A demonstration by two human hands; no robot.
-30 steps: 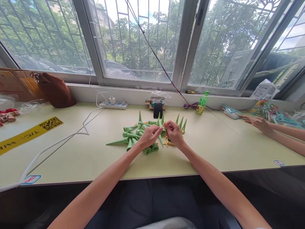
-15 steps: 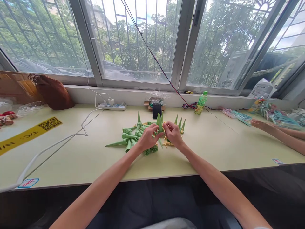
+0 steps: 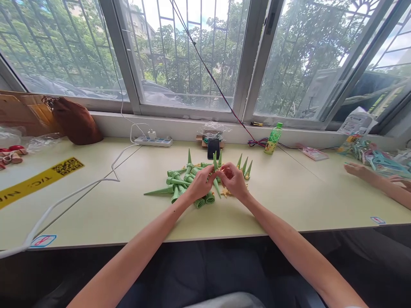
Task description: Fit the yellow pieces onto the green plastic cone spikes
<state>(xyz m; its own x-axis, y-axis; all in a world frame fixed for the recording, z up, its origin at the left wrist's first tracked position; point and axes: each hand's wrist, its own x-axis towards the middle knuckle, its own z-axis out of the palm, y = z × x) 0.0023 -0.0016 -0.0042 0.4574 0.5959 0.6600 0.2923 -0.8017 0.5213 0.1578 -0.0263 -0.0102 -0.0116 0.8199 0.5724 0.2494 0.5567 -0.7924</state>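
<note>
My left hand is closed around a green plastic spike, a hollow cone like a plant-watering spike, its point upward. Close against it, my right hand has its fingers pinched together at the spike's lower part. Whatever small part lies between those fingers is hidden. Beside and behind my left hand lies a pile of green spikes, mostly on their sides, some showing threaded open ends. Past my right hand, several green spikes stand point up, with small yellow plastic pieces scattered around.
A black phone leans at the back, near a green-capped drink bottle. A power strip with a white cable sits to the left. At right, another person's hand rests near bagged items and a pink packet.
The held spike sits lower between my hands, and my right fingers have closed in more. At right, the other person's hand has drawn back and a light-blue packet has left its spot.
</note>
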